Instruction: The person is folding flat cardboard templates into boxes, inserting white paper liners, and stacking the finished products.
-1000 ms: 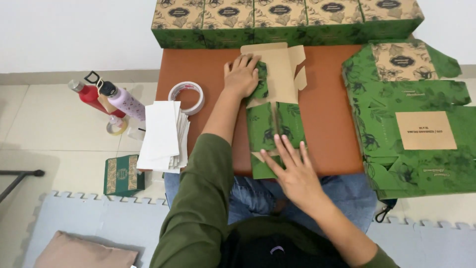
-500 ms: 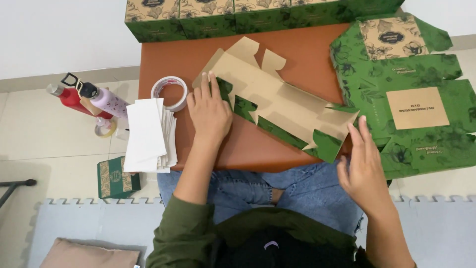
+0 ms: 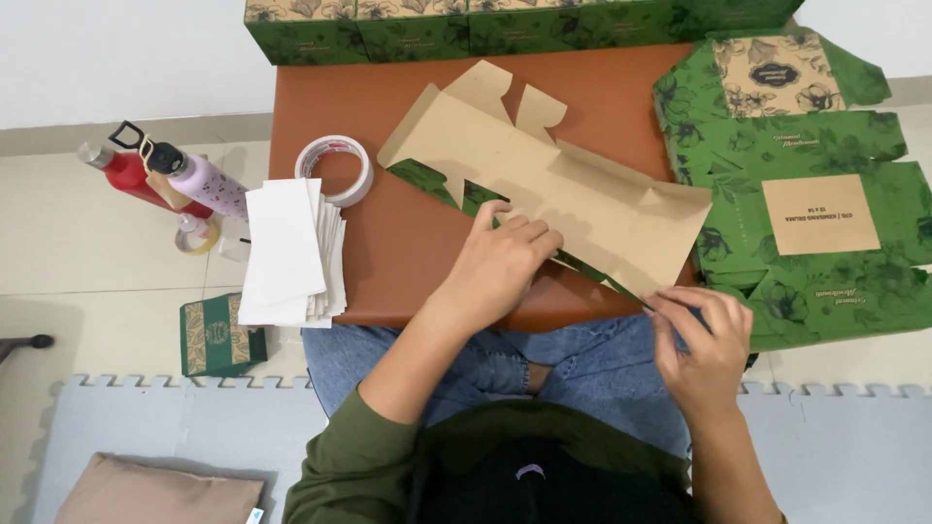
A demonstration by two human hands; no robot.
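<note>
A flat cardboard box blank [image 3: 544, 184], plain brown on the side facing up and green with a leaf print underneath, lies slanted across the brown table [image 3: 388, 243]. My left hand [image 3: 505, 262] presses down on its lower green edge near the middle. My right hand [image 3: 704, 340] pinches the blank's lower right corner at the table's front edge. Both arms wear dark green sleeves.
A roll of tape [image 3: 335, 170] and a stack of white paper sheets [image 3: 286, 252] lie at the table's left. Folded green boxes [image 3: 466, 24] line the far edge. Flat green blanks [image 3: 815, 194] pile up on the right. Bottles [image 3: 165, 180] and a small green box [image 3: 218, 335] stand on the floor.
The blank, folded and upright a second ago, has been opened out flat with its brown side up. My left hand moved down to its lower edge; my right hand took its right corner.
</note>
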